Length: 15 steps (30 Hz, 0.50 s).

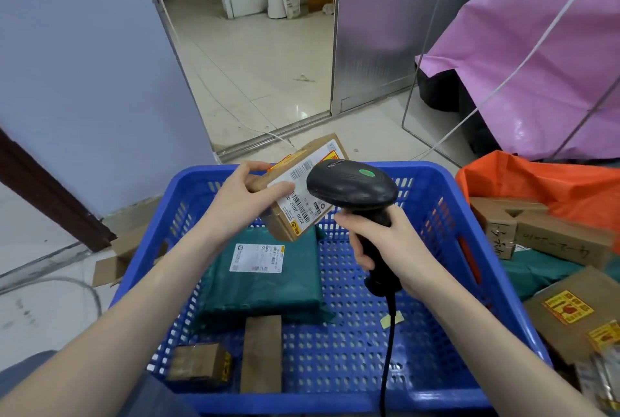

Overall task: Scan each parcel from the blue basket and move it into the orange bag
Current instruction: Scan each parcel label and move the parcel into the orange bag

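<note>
My left hand (243, 196) grips a brown cardboard parcel (295, 181) with a white barcode label, tilted above the blue basket (436, 201). My right hand (385, 242) holds a black barcode scanner (350, 186) by its handle, its head right over the label, a green light on top. In the basket lie a dark green poly-bag parcel (265, 282), a small brown box (198, 364) and a narrow brown box (261, 353). The orange bag (553, 185) lies open at the right with several parcels (563, 238) in it.
The scanner's black cable (387, 349) hangs down across the basket front. A pink plastic sheet (536, 57) on a wire frame stands at the back right. Flattened cardboard (114, 262) lies on the floor left of the basket. A doorway opens ahead.
</note>
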Motion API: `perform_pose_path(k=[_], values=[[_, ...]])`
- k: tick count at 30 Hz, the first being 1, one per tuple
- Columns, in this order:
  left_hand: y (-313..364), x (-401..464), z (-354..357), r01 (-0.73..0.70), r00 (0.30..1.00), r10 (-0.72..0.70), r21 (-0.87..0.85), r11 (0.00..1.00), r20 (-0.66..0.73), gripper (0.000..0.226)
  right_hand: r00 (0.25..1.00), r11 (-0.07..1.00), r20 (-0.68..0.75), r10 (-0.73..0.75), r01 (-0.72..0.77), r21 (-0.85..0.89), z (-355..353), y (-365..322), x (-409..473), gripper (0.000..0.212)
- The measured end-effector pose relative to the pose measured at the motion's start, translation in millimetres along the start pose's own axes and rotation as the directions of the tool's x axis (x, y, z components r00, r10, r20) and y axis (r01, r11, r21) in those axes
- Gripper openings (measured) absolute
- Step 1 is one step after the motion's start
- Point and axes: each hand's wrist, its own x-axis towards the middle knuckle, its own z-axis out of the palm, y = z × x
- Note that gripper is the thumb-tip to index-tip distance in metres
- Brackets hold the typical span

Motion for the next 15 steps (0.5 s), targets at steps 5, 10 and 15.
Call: perform_pose_path(k=[5,10,15], values=[[2.8,-1.1,13.9,0.040,0.999,-0.043,-0.084,0.996,-0.025,0.042,0.993,0.990,-0.113,-0.042,0.057,0.128,-13.3,-3.4,-2.1,0.022],[26.6,-3.3,70.1,0.089,0.996,-0.082,-0.220,0.971,0.037,0.042,0.944,0.921,-0.324,-0.060,0.178,0.345,-49.3,-20.5,-15.1,0.015],[63.0,-0.6,170.2,0.137,0.975,-0.083,-0.264,0.955,0.208,0.034,0.827,0.795,-0.562,0.018,0.329,0.509,-97.1,-27.0,-39.0,0.013]])
